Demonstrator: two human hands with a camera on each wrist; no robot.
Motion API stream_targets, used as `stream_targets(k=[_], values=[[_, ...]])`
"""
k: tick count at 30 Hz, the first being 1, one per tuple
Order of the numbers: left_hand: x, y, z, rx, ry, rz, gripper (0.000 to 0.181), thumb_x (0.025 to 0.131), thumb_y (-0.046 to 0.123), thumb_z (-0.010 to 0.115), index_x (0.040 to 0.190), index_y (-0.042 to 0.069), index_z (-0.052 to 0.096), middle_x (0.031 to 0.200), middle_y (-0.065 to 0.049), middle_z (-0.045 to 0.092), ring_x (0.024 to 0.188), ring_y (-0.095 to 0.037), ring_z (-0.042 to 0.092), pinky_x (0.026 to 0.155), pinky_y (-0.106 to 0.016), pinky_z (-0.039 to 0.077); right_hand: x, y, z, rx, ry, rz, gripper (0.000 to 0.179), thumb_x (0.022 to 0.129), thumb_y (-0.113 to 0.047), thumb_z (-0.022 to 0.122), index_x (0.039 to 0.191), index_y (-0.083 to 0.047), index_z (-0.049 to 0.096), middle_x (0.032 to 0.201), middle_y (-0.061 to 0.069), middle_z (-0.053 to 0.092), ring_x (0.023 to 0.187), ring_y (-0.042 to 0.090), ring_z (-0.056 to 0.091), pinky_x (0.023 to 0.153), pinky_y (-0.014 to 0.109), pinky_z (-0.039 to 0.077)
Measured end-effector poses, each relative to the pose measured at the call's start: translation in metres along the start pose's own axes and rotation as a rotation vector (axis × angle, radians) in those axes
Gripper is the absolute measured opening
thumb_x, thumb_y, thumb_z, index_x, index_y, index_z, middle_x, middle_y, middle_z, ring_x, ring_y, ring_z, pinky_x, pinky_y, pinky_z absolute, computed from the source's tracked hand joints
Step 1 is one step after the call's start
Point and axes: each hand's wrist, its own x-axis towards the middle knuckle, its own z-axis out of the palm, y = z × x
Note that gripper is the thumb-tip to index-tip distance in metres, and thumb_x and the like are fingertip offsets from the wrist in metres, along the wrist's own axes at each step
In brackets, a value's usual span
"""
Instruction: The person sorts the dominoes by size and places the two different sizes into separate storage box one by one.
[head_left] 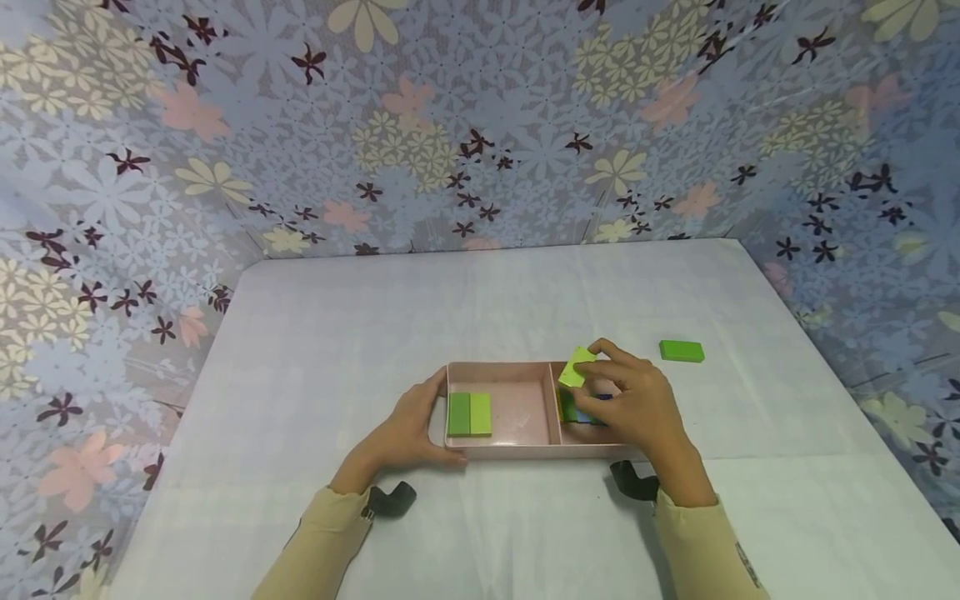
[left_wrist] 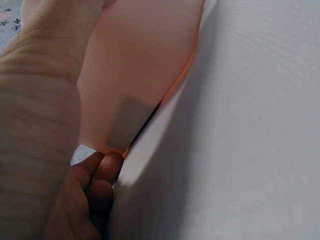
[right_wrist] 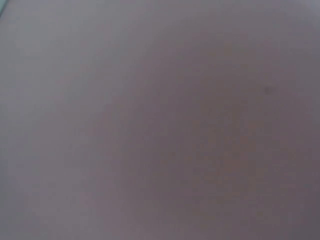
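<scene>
A pale pink two-compartment box (head_left: 517,452) sits on the table. My left hand (head_left: 408,425) grips its left end, thumb at the front corner and fingers at the back; in the left wrist view, fingertips (left_wrist: 109,167) curl at the end of the box wall (left_wrist: 140,55). Over the divider, my right hand (head_left: 637,400) pinches a tilted lime-green block (head_left: 576,367). A darker green block (head_left: 459,415) and a lime one (head_left: 481,415) lie side by side in the left compartment. Green and blue blocks (head_left: 584,416) show in the right compartment, partly hidden by the right hand.
A green block (head_left: 681,351) lies on the white-covered table (head_left: 375,317), right of the box. Flower-patterned cloth (head_left: 480,125) hangs behind and at both sides. Dark curved pieces (head_left: 392,499) stick out at both wrists. The right wrist view is a blur.
</scene>
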Motion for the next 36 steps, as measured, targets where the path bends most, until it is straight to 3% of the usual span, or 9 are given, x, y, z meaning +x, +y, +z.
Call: stream_targets(k=[7,12,18,24,30,36], values=[[0.0,-0.001,0.001,0.023,0.001,-0.016,0.134,0.053,0.068,0.08,0.154,0.023,0.003,0.148,0.003,0.035,0.135,-0.018,0.028,0.112,-0.043,0.021,0.01,-0.01,0.012,0.011,0.009,-0.169,0.019,0.065,-0.023,0.078,0.084,-0.022,0.078,0.097,-0.009,0.067,0.049,-0.007,0.033,0.042,0.013,0.023],[0.0,-0.002,0.001,0.025,0.011,-0.002,0.134,0.054,0.067,0.081,0.154,0.019,0.006,0.144,0.002,0.039,0.133,-0.018,0.031,0.111,-0.044,0.022,0.007,-0.016,0.018,0.024,-0.064,-0.159,0.022,0.067,-0.026,0.077,0.089,-0.02,0.078,0.103,-0.006,0.066,0.06,0.001,0.053,0.049,0.011,0.033],[0.0,-0.003,0.001,0.013,0.012,0.005,0.134,0.054,0.066,0.082,0.154,0.02,0.006,0.141,0.003,0.041,0.131,-0.017,0.033,0.11,-0.044,0.023,0.007,-0.023,0.027,0.142,-0.183,-0.105,0.025,0.07,-0.022,0.078,0.094,-0.016,0.077,0.113,0.0,0.064,0.065,0.016,0.053,0.053,0.015,0.034],[-0.001,-0.002,0.0,0.009,-0.004,-0.017,0.133,0.054,0.067,0.081,0.154,0.024,0.003,0.145,0.003,0.037,0.134,-0.018,0.03,0.111,-0.044,0.022,0.008,-0.027,0.035,0.137,-0.193,-0.133,0.027,0.067,-0.024,0.08,0.092,-0.015,0.078,0.113,0.002,0.065,0.078,0.012,0.058,0.06,0.022,0.044],[-0.002,0.0,-0.003,0.0,0.012,-0.011,0.133,0.053,0.065,0.082,0.154,0.025,0.005,0.144,0.002,0.038,0.133,-0.019,0.032,0.111,-0.045,0.023,0.013,-0.035,0.045,0.212,-0.226,-0.162,0.025,0.068,-0.021,0.078,0.092,-0.015,0.077,0.108,0.001,0.065,0.063,0.014,0.055,0.054,0.018,0.04],[0.0,-0.001,-0.001,-0.002,-0.009,-0.015,0.133,0.055,0.063,0.083,0.154,0.029,0.001,0.148,0.001,0.034,0.135,-0.021,0.029,0.11,-0.046,0.024,0.016,-0.047,0.051,0.187,-0.292,-0.129,0.029,0.067,-0.028,0.084,0.093,-0.019,0.078,0.114,-0.001,0.066,0.083,0.011,0.062,0.058,0.02,0.046]])
